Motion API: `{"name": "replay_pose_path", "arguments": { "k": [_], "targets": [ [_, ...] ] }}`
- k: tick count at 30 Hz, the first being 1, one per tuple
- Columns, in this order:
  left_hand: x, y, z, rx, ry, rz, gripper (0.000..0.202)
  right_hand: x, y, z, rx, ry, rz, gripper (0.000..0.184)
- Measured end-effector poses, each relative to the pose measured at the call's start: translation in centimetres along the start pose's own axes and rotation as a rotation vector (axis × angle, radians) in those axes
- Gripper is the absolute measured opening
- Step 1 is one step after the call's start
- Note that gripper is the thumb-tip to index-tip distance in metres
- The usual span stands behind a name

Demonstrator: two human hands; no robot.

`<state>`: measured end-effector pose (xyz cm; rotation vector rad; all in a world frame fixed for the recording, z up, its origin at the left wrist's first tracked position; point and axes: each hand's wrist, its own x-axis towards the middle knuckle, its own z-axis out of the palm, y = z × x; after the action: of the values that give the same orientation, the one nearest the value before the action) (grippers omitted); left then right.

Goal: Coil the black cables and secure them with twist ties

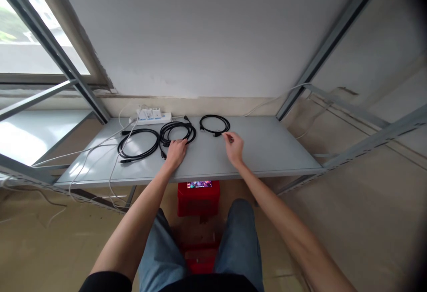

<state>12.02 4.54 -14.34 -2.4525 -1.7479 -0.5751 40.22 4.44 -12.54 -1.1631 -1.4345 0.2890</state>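
Note:
Three coils of black cable lie in a row on the grey shelf [263, 154]. My left hand [176, 153] rests at the lower edge of the thick middle coil [166, 128], its fingers low over the cable and partly hidden by the back of the hand. My right hand [234, 146] is closed in a pinch beside the plug end of the smaller right coil [213, 116]; something thin and pale shows at its fingertips, too small to name. Left of my left hand sits the third coil [156, 143], with a plug at its front end.
A white power strip [156, 118] with adapters stands at the back left, and white cords [91, 150] trail from it over the shelf's front edge. Metal uprights [305, 78] frame the shelf. Below is a red stool [199, 205] with a lit screen [199, 184] on it.

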Motion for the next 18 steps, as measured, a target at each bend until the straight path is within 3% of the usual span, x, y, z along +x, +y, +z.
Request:
{"name": "replay_pose_path", "arguments": {
  "k": [3,6,9,14,18],
  "targets": [
    [0.0,0.1,0.1,0.023,0.01,0.0,0.03,1.7,4.1,-5.6,-0.138,0.051,0.093,0.05],
    [0.0,0.6,-0.2,0.04,0.022,-0.001,0.034,2.1,7.5,-8.8,-0.223,0.039,0.211,0.051],
    [-0.1,1.2,-0.7,0.082,0.021,-0.033,0.047,1.9,9.3,-9.4,-0.225,0.03,0.295,0.05],
    [-0.2,1.8,-1.0,0.15,-0.064,-0.072,0.057,1.8,9.9,-8.3,-0.28,-0.088,0.268,0.044],
    [-0.1,2.0,-1.0,0.158,-0.138,-0.084,0.06,1.9,10.4,-8.6,-0.283,0.056,0.239,0.047]
  ]
}}
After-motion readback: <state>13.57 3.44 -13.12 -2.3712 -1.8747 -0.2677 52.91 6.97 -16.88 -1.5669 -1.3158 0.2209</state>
